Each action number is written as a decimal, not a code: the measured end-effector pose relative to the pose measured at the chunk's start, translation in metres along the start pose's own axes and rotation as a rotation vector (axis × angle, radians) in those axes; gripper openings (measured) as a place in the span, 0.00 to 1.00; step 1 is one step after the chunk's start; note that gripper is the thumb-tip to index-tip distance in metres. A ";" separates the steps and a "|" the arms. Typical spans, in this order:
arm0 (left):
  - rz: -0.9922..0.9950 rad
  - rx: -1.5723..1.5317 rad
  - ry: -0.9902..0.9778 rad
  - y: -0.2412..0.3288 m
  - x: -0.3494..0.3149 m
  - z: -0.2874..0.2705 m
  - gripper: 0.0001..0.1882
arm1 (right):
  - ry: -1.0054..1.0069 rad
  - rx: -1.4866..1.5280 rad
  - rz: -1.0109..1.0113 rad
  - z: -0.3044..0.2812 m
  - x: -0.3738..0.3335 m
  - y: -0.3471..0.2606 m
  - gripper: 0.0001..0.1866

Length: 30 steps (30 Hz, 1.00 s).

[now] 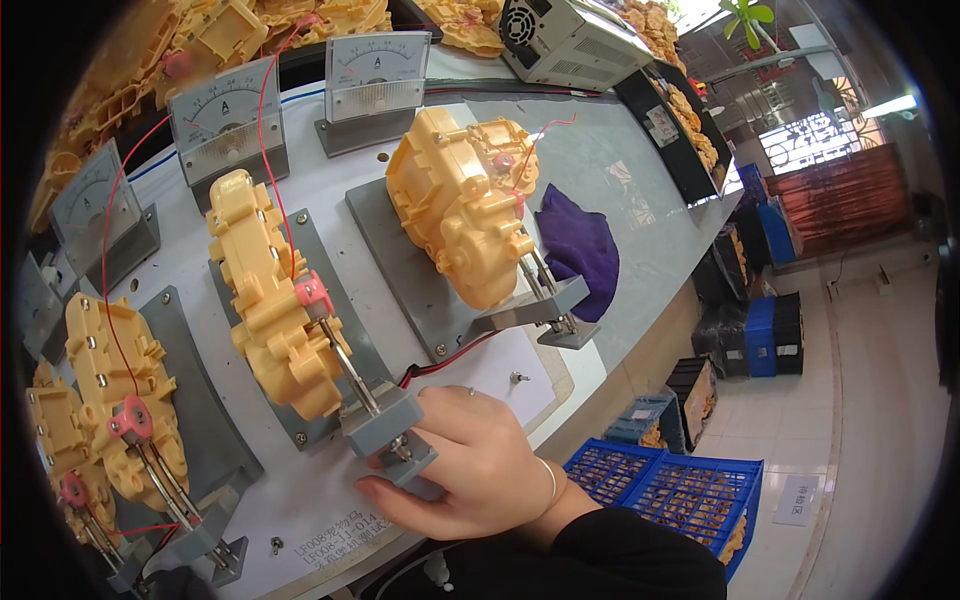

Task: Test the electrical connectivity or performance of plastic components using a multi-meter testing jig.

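My right hand (475, 465) reaches in from the lower right, its fingers and thumb closed round the lower grey block (405, 455) of a test fixture. Two metal rods run from the upper grey block (382, 418) to a pink part (315, 294) on a yellow plastic gearbox-like housing (262, 290). That housing lies on a grey base plate (345, 300), with a red wire rising from the pink part. My left hand does not show; a dark shape (180, 583), perhaps a sleeve, sits at the lower left edge beside another fixture's grey block (205, 535).
Similar yellow housings sit left (120, 400) and right (460, 205) on fixtures. Analog meters (230, 120) line the back, near a boxy grey device (570, 45). A purple cloth (578, 250) lies at right; a small toggle switch (518, 378) is nearer. Blue crates (690, 500) stand below.
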<state>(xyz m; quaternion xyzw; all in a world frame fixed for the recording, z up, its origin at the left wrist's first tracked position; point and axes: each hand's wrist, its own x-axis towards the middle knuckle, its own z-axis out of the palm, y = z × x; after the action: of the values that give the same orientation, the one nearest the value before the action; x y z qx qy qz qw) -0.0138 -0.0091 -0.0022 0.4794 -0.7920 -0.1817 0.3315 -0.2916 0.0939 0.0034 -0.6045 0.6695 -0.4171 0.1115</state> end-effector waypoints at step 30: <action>0.172 0.047 -0.224 0.052 -0.007 0.027 0.11 | -0.087 0.026 0.039 -0.008 -0.002 -0.005 0.11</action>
<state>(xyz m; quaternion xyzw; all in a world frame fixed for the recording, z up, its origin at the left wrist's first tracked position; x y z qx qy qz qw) -0.0636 0.0208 0.0082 0.3942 -0.8662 -0.1863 0.2441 -0.2929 0.0998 0.0109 -0.6073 0.6703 -0.3968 0.1562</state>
